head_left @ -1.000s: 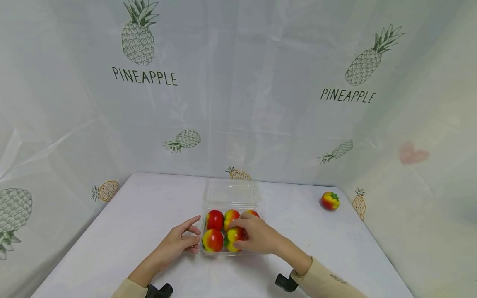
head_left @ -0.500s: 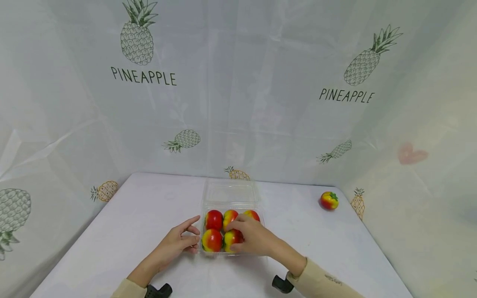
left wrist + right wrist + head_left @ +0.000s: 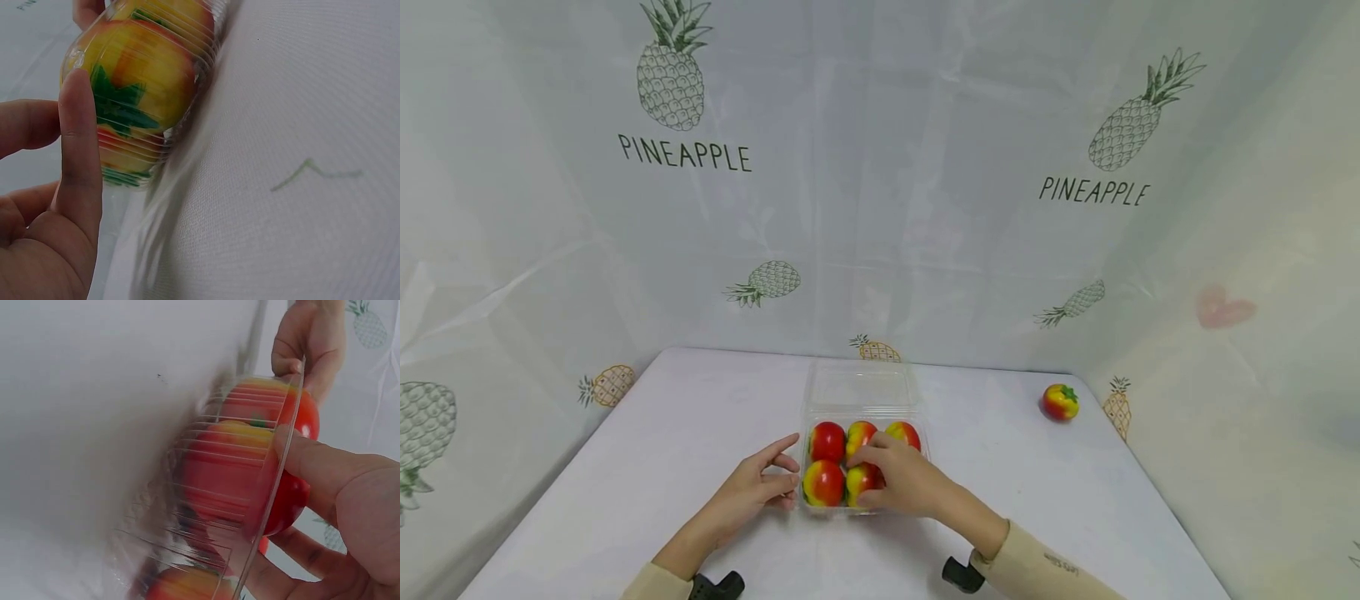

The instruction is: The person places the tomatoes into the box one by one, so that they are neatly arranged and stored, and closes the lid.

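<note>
A clear plastic clamshell box (image 3: pixel 831 511) stands on the table, its lid (image 3: pixel 861 387) folded back. Several round red-and-yellow fruits with green leafy caps lie in it, such as the back left fruit (image 3: pixel 827 442) and the front left fruit (image 3: pixel 823 483). My right hand (image 3: pixel 908 477) grips the front middle fruit (image 3: pixel 859 482) inside the box, thumb on the near side and fingers over the far side. At the box's left wall is my left hand (image 3: pixel 748 487), its index finger extended; in the left wrist view its thumb (image 3: pixel 78 125) lies right against the plastic.
One more red-and-yellow fruit (image 3: pixel 1061 402) sits alone near the table's back right corner. The white table (image 3: pixel 715 392) ends at a pale curtain (image 3: pixel 925 208) printed with pineapples, which hangs behind and along both sides.
My right hand has shifted slightly left with the front middle fruit, which now sits a little farther left and shows more red and less green. The left hand stays at the box wall.
</note>
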